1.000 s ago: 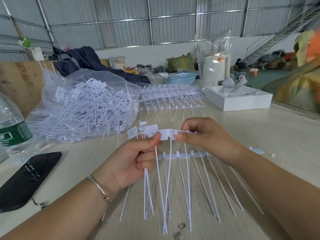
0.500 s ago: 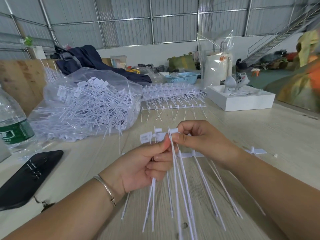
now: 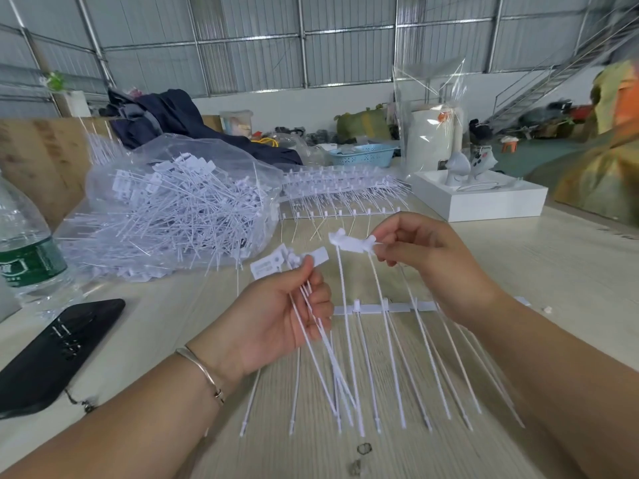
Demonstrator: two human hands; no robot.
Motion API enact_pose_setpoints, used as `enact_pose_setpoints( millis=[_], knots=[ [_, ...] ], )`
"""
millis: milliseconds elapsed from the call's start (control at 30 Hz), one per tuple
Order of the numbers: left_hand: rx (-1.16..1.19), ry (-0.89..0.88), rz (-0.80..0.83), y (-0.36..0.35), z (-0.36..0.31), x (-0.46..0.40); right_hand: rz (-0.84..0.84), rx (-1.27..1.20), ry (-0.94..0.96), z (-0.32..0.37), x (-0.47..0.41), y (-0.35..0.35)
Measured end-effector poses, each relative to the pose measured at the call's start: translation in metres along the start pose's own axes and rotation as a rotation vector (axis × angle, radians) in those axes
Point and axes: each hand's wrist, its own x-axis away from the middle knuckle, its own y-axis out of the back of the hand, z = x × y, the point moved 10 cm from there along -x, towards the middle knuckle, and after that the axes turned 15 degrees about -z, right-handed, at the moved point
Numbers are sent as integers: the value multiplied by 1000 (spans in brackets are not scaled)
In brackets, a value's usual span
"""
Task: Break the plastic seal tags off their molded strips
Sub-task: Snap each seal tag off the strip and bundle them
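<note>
My left hand grips a small bunch of loose white seal tags, flat heads up and thin tails hanging down past the palm. My right hand pinches the head end of a molded strip piece that carries two tags side by side. Below both hands a molded strip bar lies on the table with several long tag tails fanned toward me. The two hands are apart, with a gap between the bunch and the strip piece.
A clear bag of loose white tags lies at the left. Stacked unbroken strips sit behind the hands. A water bottle and black phone are at the far left, a white box at the back right.
My hands were together at the strip's heads and have since pulled apart. The left hand moved down-left with its bunch, and the right hand lifted a short strip piece up and right.
</note>
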Motion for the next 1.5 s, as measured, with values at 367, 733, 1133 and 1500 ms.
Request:
enact_pose_setpoints(
  millis=[367,733,1133,1500],
  knots=[
    [-88,-28,-14,1,-2,-1,5,135,84,4,5,-4],
    [-253,-321,-121,10,-28,2,73,224,112,6,8,-12],
    [-165,-271,-130,17,-23,-1,59,773,336,12,10,-16],
    [-160,-201,6,5,-14,2,135,573,325,21,17,-24]
  ],
)
